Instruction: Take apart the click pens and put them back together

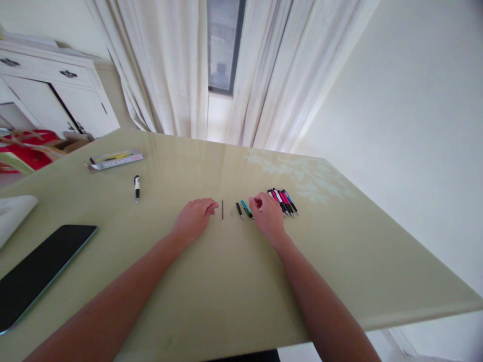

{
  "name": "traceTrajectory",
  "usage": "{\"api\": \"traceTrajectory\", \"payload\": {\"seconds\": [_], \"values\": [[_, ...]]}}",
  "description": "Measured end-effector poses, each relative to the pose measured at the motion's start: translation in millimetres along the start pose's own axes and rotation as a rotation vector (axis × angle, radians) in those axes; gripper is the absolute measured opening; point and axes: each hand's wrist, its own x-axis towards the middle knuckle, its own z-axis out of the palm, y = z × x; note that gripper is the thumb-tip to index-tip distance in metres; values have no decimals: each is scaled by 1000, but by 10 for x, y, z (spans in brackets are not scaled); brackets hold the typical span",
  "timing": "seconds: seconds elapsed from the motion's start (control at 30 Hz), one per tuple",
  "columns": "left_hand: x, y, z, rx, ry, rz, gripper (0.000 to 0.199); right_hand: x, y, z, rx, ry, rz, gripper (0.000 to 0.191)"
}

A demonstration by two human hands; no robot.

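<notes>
My left hand (193,217) rests on the table, its fingers drawn together and nothing visible in them. Just right of its fingertips lies a thin dark pen refill (222,210). A tiny pale piece, perhaps a spring (231,213), lies beside the refill. Further right are a short black pen tip section (239,210) and a teal pen barrel (246,208) with a dark end. Beside the barrel is my right hand (267,213), thumb and forefinger curled into a pinch; whatever they hold is hidden. Several pink, white and blue pens (286,202) lie side by side behind it, partly covered.
A white and black pen (137,189) lies alone at the left. Behind it sits an opened pen box (116,159). A dark tablet (45,271) and a white object (14,213) occupy the table's left side. Curtains and a wall stand beyond the table (234,296).
</notes>
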Motion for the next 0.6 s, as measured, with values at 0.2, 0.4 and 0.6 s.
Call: {"api": "traceTrajectory", "payload": {"seconds": [0.2,0.4,0.6], "values": [[-5,6,58,37,-49,122,39,-91,-159,120,25,-161,-140,16],[-42,19,66,134,-157,203,29,-148,-254,235,-71,-251,-197,17],[-11,38,-4,190,-185,204,22,-129,-217,256,-103,-262,-236,9]]}}
